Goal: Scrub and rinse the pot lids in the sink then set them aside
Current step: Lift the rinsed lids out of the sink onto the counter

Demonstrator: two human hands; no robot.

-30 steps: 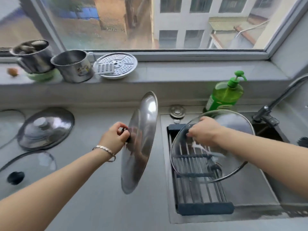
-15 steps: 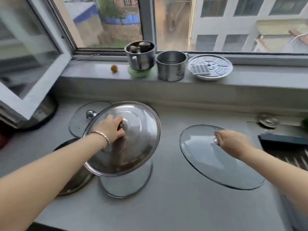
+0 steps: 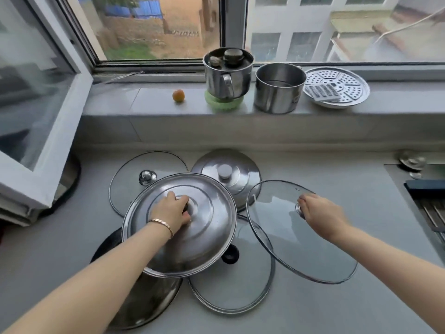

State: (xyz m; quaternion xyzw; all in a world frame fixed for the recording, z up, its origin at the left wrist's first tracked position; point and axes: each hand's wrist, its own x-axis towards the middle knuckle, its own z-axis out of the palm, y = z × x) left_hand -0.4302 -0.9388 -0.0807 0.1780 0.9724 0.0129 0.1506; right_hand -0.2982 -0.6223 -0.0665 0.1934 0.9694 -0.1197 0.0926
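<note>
Both lids have moved further left, away from the sink rack (image 3: 431,208). The left hand (image 3: 172,210) grips the knob of the steel lid (image 3: 207,239), held over the set-down lids (image 3: 231,292). The right hand (image 3: 322,215) pinches the glass lid (image 3: 289,249) by its knob. The lid is tilted, with bare grey counter (image 3: 337,314) beyond its near rim and the windowsill (image 3: 149,102) behind.

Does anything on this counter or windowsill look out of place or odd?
A small round orange object lies loose on the windowsill, left of the steel mug, odd among cookware. The mug also stands perched on a green item.
</note>
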